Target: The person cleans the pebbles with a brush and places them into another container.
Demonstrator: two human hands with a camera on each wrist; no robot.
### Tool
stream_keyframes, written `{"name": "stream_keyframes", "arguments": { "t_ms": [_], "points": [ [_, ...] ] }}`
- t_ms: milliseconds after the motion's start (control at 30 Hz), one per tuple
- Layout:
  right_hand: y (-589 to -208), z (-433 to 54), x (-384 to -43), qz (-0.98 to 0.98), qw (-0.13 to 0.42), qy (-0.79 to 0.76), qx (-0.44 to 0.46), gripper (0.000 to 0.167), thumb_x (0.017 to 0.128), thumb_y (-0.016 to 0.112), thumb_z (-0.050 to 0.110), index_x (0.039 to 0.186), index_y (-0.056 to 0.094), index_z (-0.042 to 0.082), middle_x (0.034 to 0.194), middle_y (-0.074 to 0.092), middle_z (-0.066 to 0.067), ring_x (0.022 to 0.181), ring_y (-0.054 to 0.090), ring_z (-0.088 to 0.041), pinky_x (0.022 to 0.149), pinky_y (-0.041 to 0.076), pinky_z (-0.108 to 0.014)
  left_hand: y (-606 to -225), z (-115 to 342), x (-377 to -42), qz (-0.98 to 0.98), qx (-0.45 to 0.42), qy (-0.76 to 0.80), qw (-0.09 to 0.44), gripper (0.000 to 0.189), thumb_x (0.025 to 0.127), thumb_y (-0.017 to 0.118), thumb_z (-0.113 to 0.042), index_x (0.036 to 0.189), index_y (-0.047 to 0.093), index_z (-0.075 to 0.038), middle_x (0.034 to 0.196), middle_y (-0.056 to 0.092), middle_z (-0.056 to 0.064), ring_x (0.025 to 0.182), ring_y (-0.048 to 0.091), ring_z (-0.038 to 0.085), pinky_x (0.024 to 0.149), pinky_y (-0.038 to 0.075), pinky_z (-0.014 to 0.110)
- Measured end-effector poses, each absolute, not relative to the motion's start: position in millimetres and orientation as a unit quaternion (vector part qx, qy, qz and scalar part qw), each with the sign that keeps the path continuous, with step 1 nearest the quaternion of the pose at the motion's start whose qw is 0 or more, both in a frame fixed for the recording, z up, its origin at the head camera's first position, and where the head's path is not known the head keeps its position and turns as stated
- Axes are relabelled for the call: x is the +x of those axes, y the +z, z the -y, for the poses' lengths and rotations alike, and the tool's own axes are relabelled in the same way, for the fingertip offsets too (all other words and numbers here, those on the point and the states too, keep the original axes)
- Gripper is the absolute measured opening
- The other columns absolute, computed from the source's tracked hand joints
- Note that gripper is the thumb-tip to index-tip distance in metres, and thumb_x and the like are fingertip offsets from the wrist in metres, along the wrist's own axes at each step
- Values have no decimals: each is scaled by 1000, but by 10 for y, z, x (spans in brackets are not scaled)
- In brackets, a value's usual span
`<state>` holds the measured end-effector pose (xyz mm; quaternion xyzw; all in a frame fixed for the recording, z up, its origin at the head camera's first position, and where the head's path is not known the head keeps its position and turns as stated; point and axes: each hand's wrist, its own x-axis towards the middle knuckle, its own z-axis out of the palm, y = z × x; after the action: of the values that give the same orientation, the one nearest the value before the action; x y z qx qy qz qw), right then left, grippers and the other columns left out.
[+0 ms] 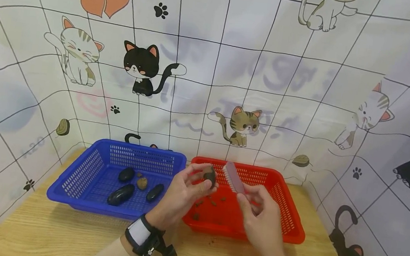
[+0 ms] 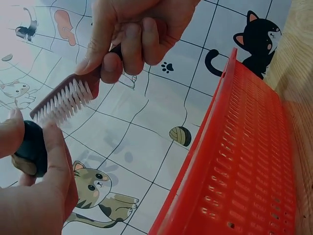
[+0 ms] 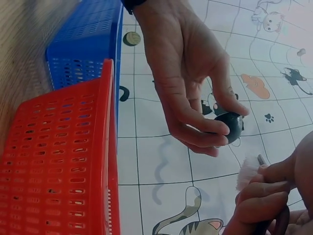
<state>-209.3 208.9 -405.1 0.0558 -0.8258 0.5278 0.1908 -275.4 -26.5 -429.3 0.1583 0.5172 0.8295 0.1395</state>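
My left hand [image 1: 184,191] pinches a dark stone [image 1: 209,176] between thumb and fingers, above the left side of the red basket [image 1: 291,222]. A tan-brown patch shows on the stone's dark surface. My right hand [image 1: 262,217] grips a brush [image 1: 235,178] with a dull pink back and white bristles, which face the stone. In the left wrist view the bristle end [image 2: 58,105] is close to the stone [image 2: 33,147]; whether they touch I cannot tell. The right wrist view shows a gap between the stone [image 3: 231,127] and the bristles [image 3: 248,172].
A blue basket [image 1: 65,186] stands at the left, with several dark stones [image 1: 121,194] and a small tan stone [image 1: 141,183] inside. Brown bits [image 1: 213,202] lie in the red basket. Both baskets sit on a wooden table [image 1: 75,231] before a cat-patterned cloth [image 1: 197,59].
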Motion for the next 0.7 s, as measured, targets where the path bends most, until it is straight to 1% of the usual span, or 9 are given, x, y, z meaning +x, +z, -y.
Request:
{"name": "stream_keyframes", "arguments": {
  "t_ms": [67,133,200,300,367,433,567,633,700],
  "points": [
    [-4057,-2103,-2080,823,191,532,54,26,108,85,12,132,78,8,114,87,-16,77,72,-12,55,53,-27,-4301,266,-2751,-530,149,824,132,60,113,79,-14,167,53,-13,172,55,29,133,80,27,113,68,35],
    [-4055,-2112,-2065,821,190,536,56,26,108,85,13,133,78,9,113,86,-16,75,71,-13,54,52,-27,-4314,265,-2754,-548,138,816,125,62,111,83,-18,166,55,-17,168,60,29,130,82,27,111,69,36],
    [-4048,-2112,-2049,820,191,536,62,26,108,84,14,133,77,9,114,86,-15,79,72,-13,57,54,-26,-4326,259,-2760,-570,127,803,119,64,108,87,-23,165,57,-20,162,67,25,126,84,29,109,70,38],
    [-4034,-2092,-2016,819,193,534,79,28,108,84,12,135,77,9,108,84,-13,77,70,-12,55,52,-26,-4343,250,-2776,-593,113,789,111,68,104,92,-27,164,60,-23,156,73,18,124,85,30,106,71,41],
    [-4032,-2071,-1999,820,196,529,92,29,108,84,10,136,76,9,107,84,-11,78,69,-12,56,52,-25,-4349,241,-2787,-597,110,788,107,68,102,94,-26,163,62,-23,153,75,15,125,85,33,105,72,41],
    [-4039,-2053,-1984,823,200,521,105,31,107,84,8,137,76,10,106,84,-9,75,66,-12,54,50,-25,-4355,236,-2792,-602,109,784,102,66,102,94,-25,162,66,-26,154,74,15,127,85,32,106,72,43],
    [-4075,-2024,-1984,832,216,494,133,33,105,85,6,137,75,11,108,86,-7,71,64,-8,55,50,-24,-4356,228,-2784,-615,117,774,91,62,101,95,-22,159,72,-32,153,75,14,134,83,33,109,71,47],
    [-4095,-2012,-1995,835,226,479,146,35,104,86,3,135,74,10,109,87,-7,70,65,-7,55,51,-24,-4349,226,-2767,-621,125,769,87,62,101,94,-20,158,73,-33,153,76,13,135,82,33,108,71,45],
    [-4106,-1999,-2003,838,232,468,158,35,103,87,1,135,74,9,114,88,-9,74,68,-6,57,55,-23,-4341,226,-2748,-624,133,766,85,64,101,94,-17,159,73,-32,152,77,13,135,83,32,106,72,43]
  ]
}}
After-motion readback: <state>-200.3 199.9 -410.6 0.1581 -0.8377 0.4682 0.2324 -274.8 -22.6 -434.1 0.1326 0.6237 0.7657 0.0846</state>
